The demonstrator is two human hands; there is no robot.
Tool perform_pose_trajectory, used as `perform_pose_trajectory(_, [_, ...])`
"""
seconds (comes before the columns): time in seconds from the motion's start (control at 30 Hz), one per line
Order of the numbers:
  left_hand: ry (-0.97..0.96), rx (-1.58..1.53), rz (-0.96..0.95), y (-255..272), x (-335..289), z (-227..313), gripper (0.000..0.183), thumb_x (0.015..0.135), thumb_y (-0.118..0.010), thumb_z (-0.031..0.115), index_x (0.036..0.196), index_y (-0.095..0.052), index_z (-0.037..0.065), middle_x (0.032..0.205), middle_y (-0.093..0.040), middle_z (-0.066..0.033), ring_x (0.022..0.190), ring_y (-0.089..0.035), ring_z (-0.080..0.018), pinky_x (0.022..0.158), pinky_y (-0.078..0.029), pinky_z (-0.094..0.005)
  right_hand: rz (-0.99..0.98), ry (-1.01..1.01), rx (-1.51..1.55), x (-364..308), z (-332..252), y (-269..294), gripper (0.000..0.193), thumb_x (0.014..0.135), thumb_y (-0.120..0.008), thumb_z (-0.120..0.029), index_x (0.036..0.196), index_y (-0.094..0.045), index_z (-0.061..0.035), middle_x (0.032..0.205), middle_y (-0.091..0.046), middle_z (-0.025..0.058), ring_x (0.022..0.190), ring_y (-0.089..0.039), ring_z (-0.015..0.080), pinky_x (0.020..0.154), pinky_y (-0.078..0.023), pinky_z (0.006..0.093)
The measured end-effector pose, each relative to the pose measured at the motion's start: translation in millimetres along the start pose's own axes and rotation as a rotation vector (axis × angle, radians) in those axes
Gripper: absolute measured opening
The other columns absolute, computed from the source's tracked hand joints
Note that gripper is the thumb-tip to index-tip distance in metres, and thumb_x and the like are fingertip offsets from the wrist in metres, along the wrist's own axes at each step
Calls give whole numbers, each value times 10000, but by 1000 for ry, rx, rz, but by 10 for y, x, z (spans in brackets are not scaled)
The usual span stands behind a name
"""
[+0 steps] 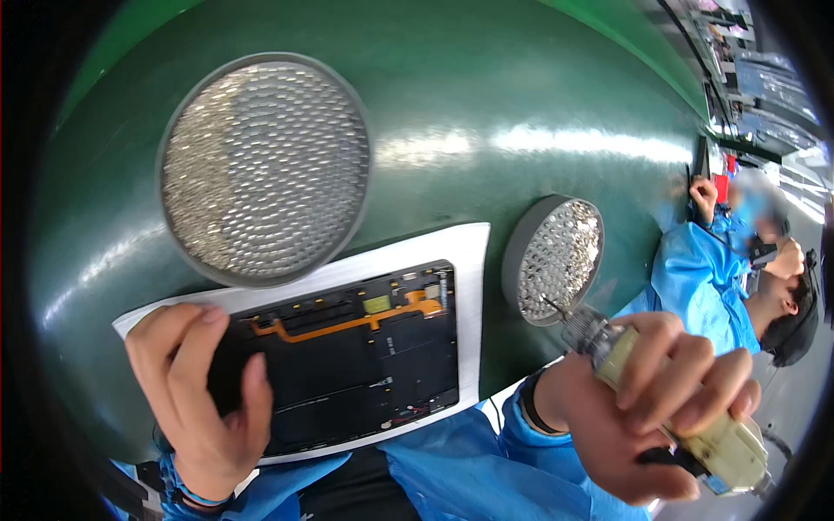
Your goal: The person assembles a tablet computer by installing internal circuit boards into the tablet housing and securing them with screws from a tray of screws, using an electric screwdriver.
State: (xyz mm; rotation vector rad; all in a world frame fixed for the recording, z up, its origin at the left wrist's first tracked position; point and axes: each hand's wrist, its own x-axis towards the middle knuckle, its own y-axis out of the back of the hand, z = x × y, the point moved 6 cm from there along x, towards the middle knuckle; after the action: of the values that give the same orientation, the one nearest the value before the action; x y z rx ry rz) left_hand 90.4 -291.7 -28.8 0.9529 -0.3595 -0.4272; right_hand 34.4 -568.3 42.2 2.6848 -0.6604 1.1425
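My right hand [634, 408] is wrapped round a pale yellow electric screwdriver [725, 451] with a clear nose. Its thin bit points into a small round grey tray [521, 252] holding many tiny shiny metal pieces, apparently screws. Whether the bit touches any of them I cannot tell. Over the left edge of an opened black tablet [347, 369] is my left hand [204, 399], fingers bent, thumb apart, nothing in it. An orange flat cable [326, 330] runs across the tablet's upper part. Beneath the tablet lies a white sheet [469, 321].
A large round grey tray [365, 187] of similar small metal pieces stands behind the tablet, on the green table [434, 78]. Another person in blue workwear [699, 269] sits at the right. Shelves with goods [773, 87] stand at the far right.
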Motion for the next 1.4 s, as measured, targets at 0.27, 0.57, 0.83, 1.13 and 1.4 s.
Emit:
perform_pose_trajectory(0.27, [-10, -72, 40, -13, -14, -35, 658, 697, -859, 58, 1292, -587, -12, 1158, -600, -190, 998, -585, -372, 845, -478, -471, -19, -179, 320, 8, 249, -582, 415, 925, -752, -196, 1186, -463, -54, 804, -528, 42, 490, -491, 144, 410, -411, 294])
perform_pose_trajectory(0.57, [44, -118, -46, -50, -51, -69, 661, 724, -844, 42, 1319, -559, -3, 1241, -560, -209, 1081, -555, -386, 951, -454, -487, -222, -80, 298, -87, 418, -678, 662, 900, -828, -327, 1206, -328, -20, 961, -471, 32, 574, -482, 73, 466, -403, 224])
perform_pose_trajectory(0.83, [-70, 25, 38, -6, 198, 481, 464, 722, -866, 57, 1167, -736, 89, 1182, -615, -171, 1051, -585, -375, 897, -486, -443, -108, -130, 383, 129, 238, -481, 448, 950, -724, -224, 1238, -438, -34, 913, -535, 45, 612, -505, 154, 516, -438, 311])
perform_pose_trajectory(1.13, [-202, 201, -16, -535, 368, 704, 424, 851, -743, 135, 1263, -755, 238, 1304, -559, -183, 1131, -526, -337, 941, -463, -454, -301, -68, 336, 128, 211, -315, 633, 1010, -687, -399, 1416, -383, -20, 1057, -504, 51, 681, -512, 136, 520, -437, 274])
perform_pose_trajectory(1.4, [-187, 221, -58, -600, 361, 670, 478, 830, -777, 247, 1305, -741, 293, 1331, -567, -156, 1132, -524, -302, 949, -448, -440, -339, -126, 307, 124, 242, -375, 655, 1000, -705, -364, 1434, -371, -3, 1059, -506, 51, 671, -509, 128, 489, -440, 266])
